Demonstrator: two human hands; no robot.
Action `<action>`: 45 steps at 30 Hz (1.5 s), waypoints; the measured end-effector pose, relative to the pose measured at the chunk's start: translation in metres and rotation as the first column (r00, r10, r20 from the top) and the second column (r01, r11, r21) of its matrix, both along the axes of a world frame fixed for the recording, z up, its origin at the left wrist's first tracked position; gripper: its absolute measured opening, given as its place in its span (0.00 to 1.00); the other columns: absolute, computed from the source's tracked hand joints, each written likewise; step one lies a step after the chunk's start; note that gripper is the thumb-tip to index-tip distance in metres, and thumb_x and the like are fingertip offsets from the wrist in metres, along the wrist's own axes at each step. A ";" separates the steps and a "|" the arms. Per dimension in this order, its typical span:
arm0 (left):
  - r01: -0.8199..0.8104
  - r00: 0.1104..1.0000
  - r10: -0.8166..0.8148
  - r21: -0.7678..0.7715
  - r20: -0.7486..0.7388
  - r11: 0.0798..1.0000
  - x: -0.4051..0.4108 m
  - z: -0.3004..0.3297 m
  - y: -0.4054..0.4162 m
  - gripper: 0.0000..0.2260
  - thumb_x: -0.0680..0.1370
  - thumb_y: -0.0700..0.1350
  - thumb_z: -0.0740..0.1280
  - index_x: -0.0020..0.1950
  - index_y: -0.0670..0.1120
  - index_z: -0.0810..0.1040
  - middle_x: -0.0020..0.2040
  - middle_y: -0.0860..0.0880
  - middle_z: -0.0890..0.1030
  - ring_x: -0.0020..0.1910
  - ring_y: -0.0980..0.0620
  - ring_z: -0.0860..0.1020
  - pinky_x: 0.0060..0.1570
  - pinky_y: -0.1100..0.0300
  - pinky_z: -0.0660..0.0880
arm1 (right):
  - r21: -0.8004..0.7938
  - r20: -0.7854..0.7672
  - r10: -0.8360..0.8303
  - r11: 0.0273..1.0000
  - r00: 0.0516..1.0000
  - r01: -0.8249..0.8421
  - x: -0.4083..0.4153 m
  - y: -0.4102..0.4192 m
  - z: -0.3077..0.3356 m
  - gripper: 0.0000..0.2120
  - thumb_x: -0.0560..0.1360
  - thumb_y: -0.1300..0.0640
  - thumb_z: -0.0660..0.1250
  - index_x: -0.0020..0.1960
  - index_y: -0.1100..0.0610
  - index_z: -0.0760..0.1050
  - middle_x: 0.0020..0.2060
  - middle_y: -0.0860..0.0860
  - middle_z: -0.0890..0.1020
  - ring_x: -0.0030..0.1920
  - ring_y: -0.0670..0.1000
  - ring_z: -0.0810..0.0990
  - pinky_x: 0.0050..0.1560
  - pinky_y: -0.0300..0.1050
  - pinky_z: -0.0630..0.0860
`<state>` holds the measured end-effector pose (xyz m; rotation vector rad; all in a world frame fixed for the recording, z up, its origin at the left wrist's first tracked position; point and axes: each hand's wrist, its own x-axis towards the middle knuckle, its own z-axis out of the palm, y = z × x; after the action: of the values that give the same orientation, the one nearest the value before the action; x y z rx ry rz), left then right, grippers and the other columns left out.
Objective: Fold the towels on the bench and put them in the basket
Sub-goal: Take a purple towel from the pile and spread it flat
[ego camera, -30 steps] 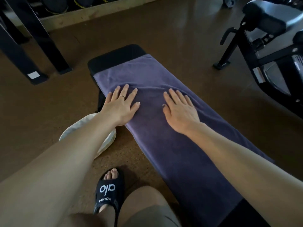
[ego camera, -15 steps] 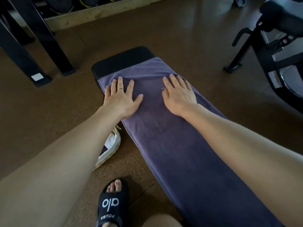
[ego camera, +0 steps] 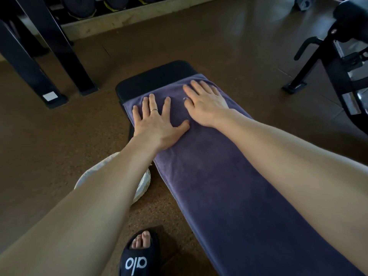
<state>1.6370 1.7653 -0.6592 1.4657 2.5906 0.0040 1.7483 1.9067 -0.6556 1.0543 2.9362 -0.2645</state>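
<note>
The black padded bench (ego camera: 155, 76) runs away from me, and a purple towel (ego camera: 229, 186) lies flat along nearly all of it, leaving only the far end bare. Both my palms rest on that towel (fingers spread). On the brown floor (ego camera: 49, 146) beside the bench sits a white basket (ego camera: 142, 186), partly under my arm.

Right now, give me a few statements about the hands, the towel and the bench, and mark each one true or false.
1. Both hands lie flat on the purple towel. True: left hand, right hand.
2. The towel covers the whole bench. False: the black far end is bare.
3. The left hand wears a ring. True.
4. The right hand's fingers pinch a towel corner. False: they lie straight.
5. The white basket sits on the bench. False: it is on the floor beside it.
</note>
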 end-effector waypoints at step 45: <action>-0.427 0.895 0.289 0.463 0.340 0.777 -0.062 0.010 -0.003 0.22 0.80 0.46 0.64 0.74 0.46 0.66 0.72 0.41 0.66 0.70 0.41 0.66 0.63 0.52 0.66 | -0.690 -0.193 -0.738 0.571 0.647 0.445 -0.038 0.082 0.024 0.25 0.78 0.53 0.60 0.75 0.53 0.69 0.65 0.54 0.78 0.62 0.56 0.79 0.67 0.54 0.75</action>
<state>1.5755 1.7628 -0.6488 0.9574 2.7183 0.9619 1.7102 1.9886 -0.6319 2.0478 2.2862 -1.5339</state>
